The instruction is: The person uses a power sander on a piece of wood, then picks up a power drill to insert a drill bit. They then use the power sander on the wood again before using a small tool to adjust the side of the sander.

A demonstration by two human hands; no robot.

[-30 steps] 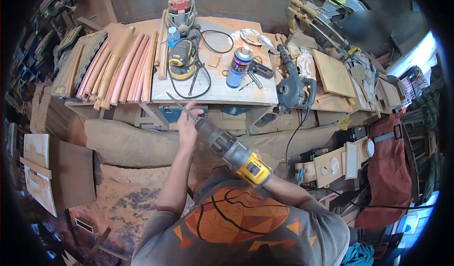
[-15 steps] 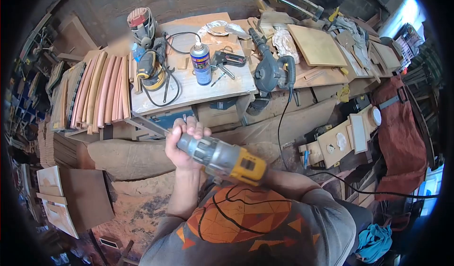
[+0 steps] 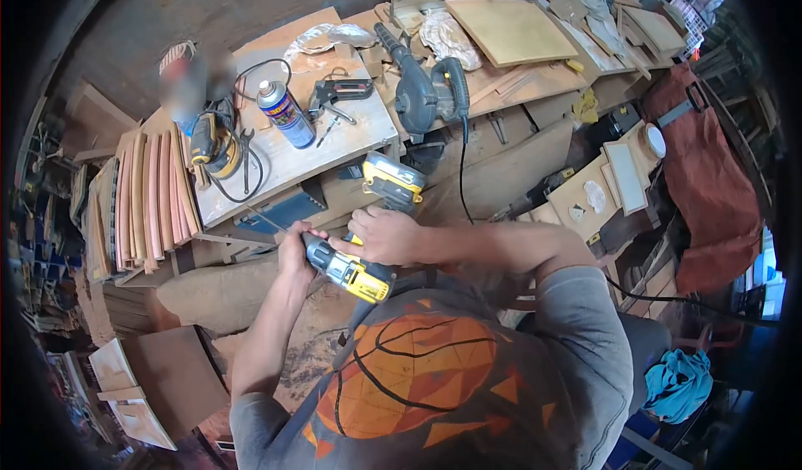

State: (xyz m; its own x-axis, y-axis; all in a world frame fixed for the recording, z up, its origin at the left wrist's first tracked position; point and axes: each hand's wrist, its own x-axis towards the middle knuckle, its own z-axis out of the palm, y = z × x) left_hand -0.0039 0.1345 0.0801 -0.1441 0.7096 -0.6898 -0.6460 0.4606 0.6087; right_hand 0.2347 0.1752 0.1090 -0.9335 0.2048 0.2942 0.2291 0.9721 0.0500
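Note:
A yellow-and-grey cordless drill (image 3: 368,283) is held in front of my chest, lying on its side. My right hand (image 3: 386,236) is wrapped round its handle, and the battery (image 3: 393,182) sticks out beyond that fist toward the workbench. At the drill's front end, my left hand (image 3: 296,251) is closed round the chuck. A long thin bit (image 3: 266,218) points away from the chuck to the upper left. My left fingers partly hide the chuck.
On the workbench (image 3: 351,146) stand a spray can (image 3: 286,114), a staple gun (image 3: 344,91), a sander (image 3: 215,146) and a corded blower (image 3: 422,94). Curved wooden strips (image 3: 154,198) lie at left. A wooden panel (image 3: 511,31) rests farther back. A black cable (image 3: 668,299) crosses at right.
The drill has turned so its handle and battery now point toward the bench, with my right hand visible on the handle. My left hand stays at the chuck. The view has shifted and tilted.

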